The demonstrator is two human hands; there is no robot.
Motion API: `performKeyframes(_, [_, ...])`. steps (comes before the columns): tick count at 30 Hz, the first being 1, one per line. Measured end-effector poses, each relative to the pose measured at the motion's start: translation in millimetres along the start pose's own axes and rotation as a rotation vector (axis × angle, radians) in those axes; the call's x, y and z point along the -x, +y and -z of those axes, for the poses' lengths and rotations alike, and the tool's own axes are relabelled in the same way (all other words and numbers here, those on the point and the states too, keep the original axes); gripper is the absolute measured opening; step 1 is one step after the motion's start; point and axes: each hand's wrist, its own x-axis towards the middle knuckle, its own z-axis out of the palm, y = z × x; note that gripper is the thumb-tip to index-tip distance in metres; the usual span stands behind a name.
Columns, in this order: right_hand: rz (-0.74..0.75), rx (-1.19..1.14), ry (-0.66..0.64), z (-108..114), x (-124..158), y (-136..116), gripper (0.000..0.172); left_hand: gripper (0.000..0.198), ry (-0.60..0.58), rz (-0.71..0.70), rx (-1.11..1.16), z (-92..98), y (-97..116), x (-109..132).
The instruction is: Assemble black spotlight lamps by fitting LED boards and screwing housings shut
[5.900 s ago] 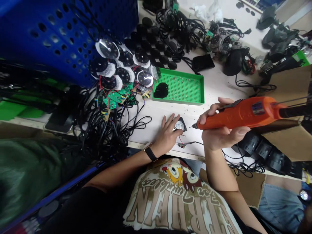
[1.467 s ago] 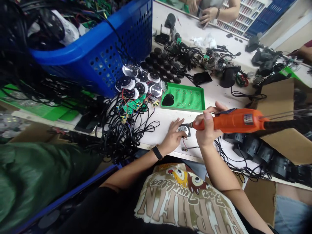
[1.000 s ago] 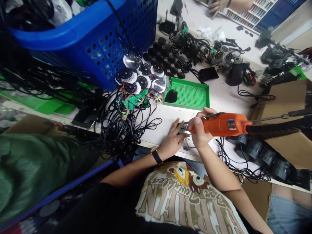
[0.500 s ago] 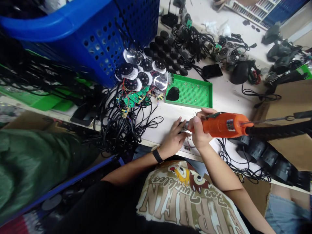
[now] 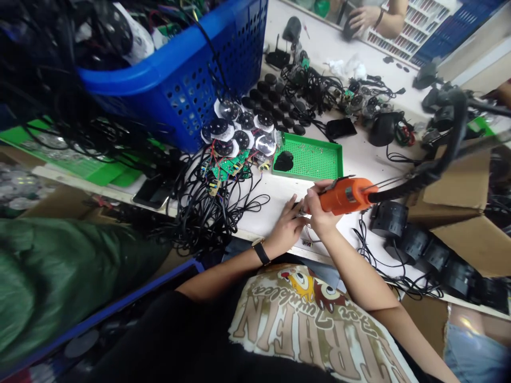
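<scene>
My right hand is closed round an orange electric screwdriver, whose tip points down at a small black part with thin wires near the table's front edge; that part is almost hidden by both hands. My left hand, with a watch on its wrist, lies on the table with fingers stretched over the part, pressing it down. A black cable runs from the screwdriver's rear up to the right.
A green perforated tray with a black disc lies just behind. A blue basket of parts stands at the left, with tangled black cables, green circuit boards and round dials before it. Black housings and cardboard lie to the right. Another person's hands work far behind.
The screwdriver has tipped more upright and come down onto the small part under my left hand. Its cable now arches upward. My head view has shifted.
</scene>
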Motion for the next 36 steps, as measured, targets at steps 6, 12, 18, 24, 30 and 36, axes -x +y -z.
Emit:
performKeyframes(6, [0.018,-0.075,0.041,-2,-13,-18,0.050,0.024,-0.013,-0.008,-0.028,1.0,1,-1])
performKeyframes(12, [0.062,-0.066,0.111,2,-1,-25,0.049,0.025,-0.052,-0.002,-0.080,0.3,2,2])
performKeyframes(18, [0.053,-0.105,0.080,1,5,-21,0.044,0.027,-0.065,-0.005,-0.077,1.6,3,2])
performKeyframes(24, [0.090,-0.107,0.051,1,5,-18,0.035,0.029,-0.077,0.009,-0.049,2.0,5,3])
performKeyframes(30, [0.109,-0.062,0.017,4,7,-15,0.029,0.028,-0.058,-0.010,-0.021,2.0,5,4])
performKeyframes(36, [0.139,0.012,0.034,3,5,-14,0.035,0.027,-0.046,-0.042,0.000,1.0,3,4])
